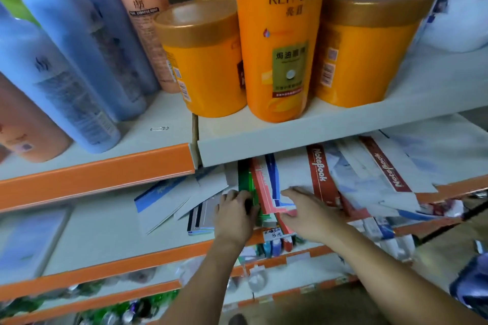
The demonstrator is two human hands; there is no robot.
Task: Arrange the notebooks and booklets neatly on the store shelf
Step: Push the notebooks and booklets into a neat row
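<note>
A leaning row of notebooks stands on the middle shelf [111,221]: a green booklet [244,179], a red-edged booklet [260,187] and a red-spined "NoteBook" [320,174]. My left hand [233,215] grips the green booklet's front edge. My right hand [307,210] lies with straight fingers over the white covers beside the red-edged booklet. Several white and blue booklets [163,200] lie flat and askew to the left, with a striped notebook [202,217] under them. More notebooks [380,174] lean at the right.
The shelf above carries orange jars [208,66], a tall orange bottle [280,42] and blue and pink bottles [68,68], overhanging the notebook row. A paper clip [159,128] lies there. Pens and small goods [274,245] fill the lower shelves.
</note>
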